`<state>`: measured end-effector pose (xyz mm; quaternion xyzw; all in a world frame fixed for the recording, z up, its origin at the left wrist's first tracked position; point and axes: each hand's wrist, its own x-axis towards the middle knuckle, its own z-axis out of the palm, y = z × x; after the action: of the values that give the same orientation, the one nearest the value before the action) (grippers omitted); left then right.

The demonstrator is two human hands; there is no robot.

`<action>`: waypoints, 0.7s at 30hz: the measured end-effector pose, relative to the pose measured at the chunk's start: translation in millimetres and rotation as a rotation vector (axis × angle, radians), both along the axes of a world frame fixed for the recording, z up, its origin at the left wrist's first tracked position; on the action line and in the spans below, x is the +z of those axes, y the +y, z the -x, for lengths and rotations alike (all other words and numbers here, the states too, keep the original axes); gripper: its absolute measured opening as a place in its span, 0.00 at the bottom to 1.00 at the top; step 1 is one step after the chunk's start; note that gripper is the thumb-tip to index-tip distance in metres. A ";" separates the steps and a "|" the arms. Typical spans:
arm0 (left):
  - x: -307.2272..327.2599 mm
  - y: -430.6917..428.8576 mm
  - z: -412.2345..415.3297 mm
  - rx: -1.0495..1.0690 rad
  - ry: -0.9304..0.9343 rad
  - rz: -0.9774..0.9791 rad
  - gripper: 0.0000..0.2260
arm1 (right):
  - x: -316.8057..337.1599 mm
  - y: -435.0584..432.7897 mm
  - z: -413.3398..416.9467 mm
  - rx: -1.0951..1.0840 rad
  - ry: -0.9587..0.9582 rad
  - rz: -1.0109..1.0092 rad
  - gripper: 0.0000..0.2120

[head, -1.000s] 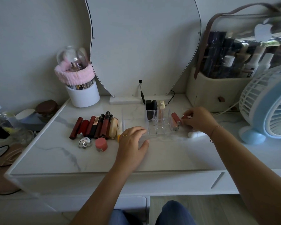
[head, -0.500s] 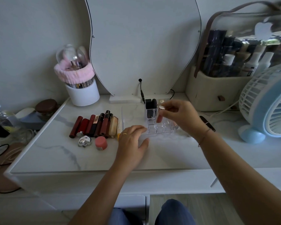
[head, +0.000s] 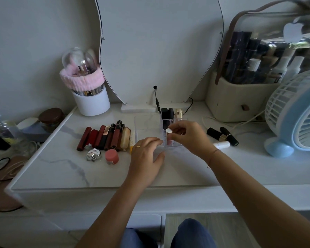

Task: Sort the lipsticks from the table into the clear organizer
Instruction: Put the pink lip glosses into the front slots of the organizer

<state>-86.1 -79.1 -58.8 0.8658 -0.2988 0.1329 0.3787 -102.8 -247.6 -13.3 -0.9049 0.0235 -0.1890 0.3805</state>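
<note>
The clear organizer (head: 147, 125) sits mid-table, holding two black lipsticks (head: 166, 114) and a cream one (head: 178, 113) in its back row. My right hand (head: 190, 136) pinches a pink lipstick (head: 169, 136) by its white top, standing upright in a front compartment. My left hand (head: 145, 158) rests on the organizer's front edge with fingers curled over it. A row of red and dark lipsticks (head: 106, 136) lies left of the organizer. Two black lipsticks (head: 222, 136) and a white tube (head: 222, 144) lie to the right.
A silver heart-shaped item (head: 93, 154) and a pink jar (head: 111, 156) sit near the front left. A white brush cup (head: 91, 102) and mirror (head: 159, 51) stand at the back. A blue fan (head: 297, 113) and beige bag (head: 240, 97) fill the right side.
My right hand picked up the pink lipstick from the right of the organizer, carried it left and lowered it into a front compartment. My left hand stayed on the organizer.
</note>
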 end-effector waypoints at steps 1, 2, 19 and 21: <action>0.1 0.3 0.1 -0.001 -0.001 0.000 0.13 | 0.4 -2.8 0.8 0.015 0.003 -0.016 0.13; 0.3 0.4 0.2 -0.001 -0.002 0.000 0.13 | 1.2 -7.4 1.5 0.023 0.004 -0.040 0.13; 0.8 0.2 -0.2 0.013 0.002 -0.024 0.14 | 1.7 -72.4 -47.0 -0.281 0.348 0.229 0.11; 0.3 0.3 -0.6 0.011 -0.002 -0.026 0.14 | 2.6 -71.2 -50.1 -0.276 0.383 0.246 0.09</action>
<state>-85.5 -78.8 -58.5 0.8722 -0.2958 0.1320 0.3665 -52.7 -318.8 -10.7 -0.9519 0.1950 -0.0659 0.2271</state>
